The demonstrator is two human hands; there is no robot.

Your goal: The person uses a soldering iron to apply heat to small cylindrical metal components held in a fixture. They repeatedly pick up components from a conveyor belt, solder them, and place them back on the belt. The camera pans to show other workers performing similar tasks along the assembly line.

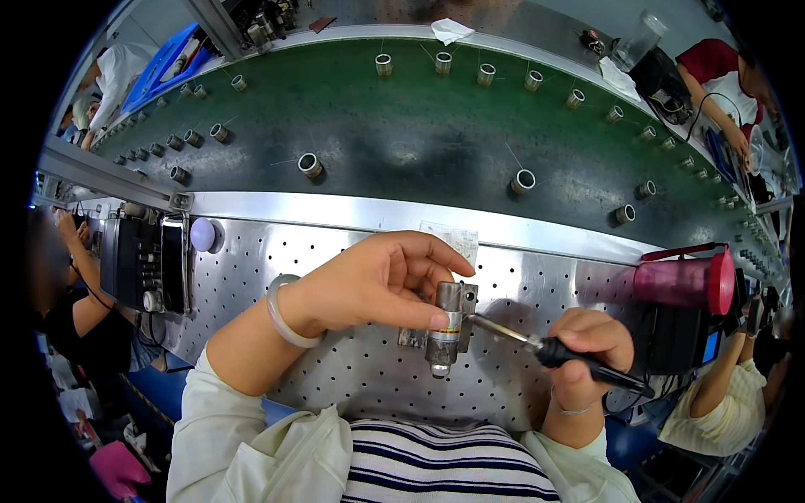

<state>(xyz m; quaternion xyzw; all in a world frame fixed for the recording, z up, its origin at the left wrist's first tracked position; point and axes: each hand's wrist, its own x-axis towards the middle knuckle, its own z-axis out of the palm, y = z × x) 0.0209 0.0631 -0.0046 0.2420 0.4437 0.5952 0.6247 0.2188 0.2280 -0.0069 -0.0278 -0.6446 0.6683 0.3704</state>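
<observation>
A small metal cylinder with a coloured band round its middle stands in a metal holder on the perforated metal worktop. My left hand reaches over from the left, its thumb pressed to the cylinder's side and its other fingers curled behind. In my right hand is a soldering iron with a black handle, held like a pen. Its thin metal tip points left and meets the right side of the cylinder or its holder; exact contact is too small to tell.
Beyond the worktop runs a green conveyor belt carrying several small metal cylinders with thin wires. A pink cup lies at the right, a lilac round object at the left beside a black device. Co-workers sit on both sides.
</observation>
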